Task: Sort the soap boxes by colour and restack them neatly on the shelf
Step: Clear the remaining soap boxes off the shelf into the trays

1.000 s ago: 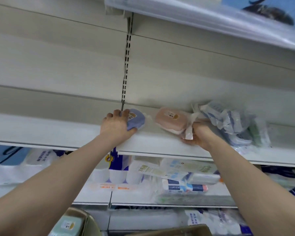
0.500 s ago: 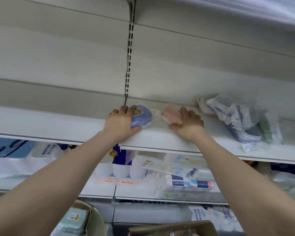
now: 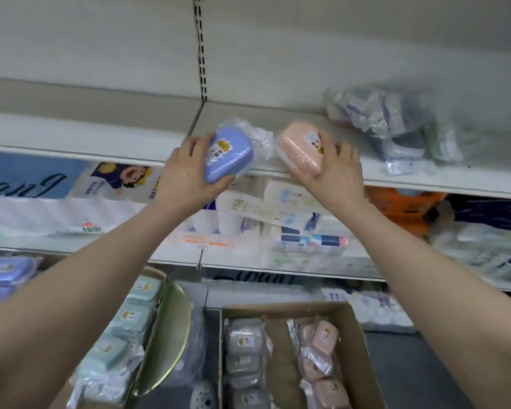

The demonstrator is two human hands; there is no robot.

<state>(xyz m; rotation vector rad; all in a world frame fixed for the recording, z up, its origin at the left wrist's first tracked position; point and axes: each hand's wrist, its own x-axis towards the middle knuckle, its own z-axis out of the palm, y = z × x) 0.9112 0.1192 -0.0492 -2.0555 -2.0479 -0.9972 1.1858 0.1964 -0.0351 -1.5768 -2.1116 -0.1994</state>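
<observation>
Shelf edge (image 3: 71, 149), white metal: left hand (image 3: 186, 175) grips blue box (image 3: 227, 154), right hand (image 3: 337, 175) grips pink box (image 3: 298, 149).

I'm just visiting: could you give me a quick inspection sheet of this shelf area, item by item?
Surface: white store shelf.
Job's things: blue soap box and pink soap box, both wrapped, at the shelf's front edge.
Clutter: loose pile of bagged boxes on the shelf's right.
Hands: left hand grips the blue one; right hand grips the pink one.
Cables: nothing seen.
Surroundings: cardboard carton below with grey and pink boxes; tissue packs on the lower shelf.
</observation>
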